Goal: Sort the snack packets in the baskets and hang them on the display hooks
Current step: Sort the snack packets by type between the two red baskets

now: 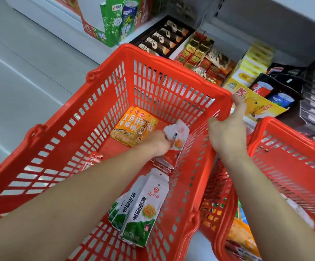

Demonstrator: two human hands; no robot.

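Lying nearest in the large red slatted plastic basket (58, 129), a fanned stack of white-and-green foil snack packets (143, 210) rested on the basket floor against its right wall. Just beyond them, the left hand (157, 143) reached down inside and grasped a stack of white-and-red snack packets (177, 136), thumb curled over the top one, close to the same right wall. One more red-and-white packet (93, 161) showed partly behind the left forearm. Farther in, a stack of flat orange snack packets (134, 127) lay near the far wall, apart from the hand. The right hand (228, 129) clenched the basket's rim at its far right corner, thumb inside and fingers over the outside. A second red slatted plastic basket (294, 147) stood just beside the first on the right, with yellow and orange packs visible lower down between the two. Pale grey glossy floor tiles (21, 72) spread open to the left of the basket. Beyond the far rim ran a low white shelf (96, 59) holding a green drinks carton (115, 21), a black tray of wrapped bars (164, 36) and a yellow cardboard display box (256, 104), all crowded near the basket's far edge.
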